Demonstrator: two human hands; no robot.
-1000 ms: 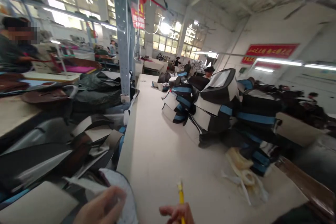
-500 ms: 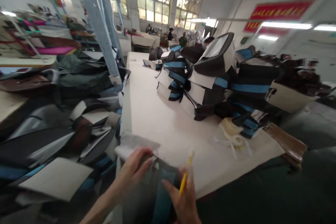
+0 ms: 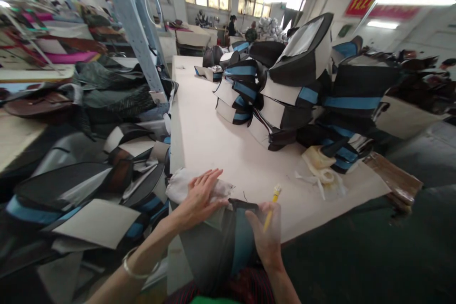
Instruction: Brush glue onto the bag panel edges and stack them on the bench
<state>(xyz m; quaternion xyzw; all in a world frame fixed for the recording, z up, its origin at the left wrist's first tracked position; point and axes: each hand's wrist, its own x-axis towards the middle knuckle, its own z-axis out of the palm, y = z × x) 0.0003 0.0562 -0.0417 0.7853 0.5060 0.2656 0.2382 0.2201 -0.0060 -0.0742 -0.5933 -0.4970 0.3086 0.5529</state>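
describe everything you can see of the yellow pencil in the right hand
The yellow pencil is a slim, straight stick with a yellow, painted-looking surface and a paler upper end; it is too small to tell whether that end is sharpened. It sits tilted in the right hand, with its lower part hidden by the fingers. Its upper end points away from the person, above the pale table top. Only the hand can be seen touching it.

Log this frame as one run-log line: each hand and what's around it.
left hand: flat on pale fabric | right hand: holds yellow pencil, touches dark blue-striped panel | beyond: white table, stacked black-and-blue pieces
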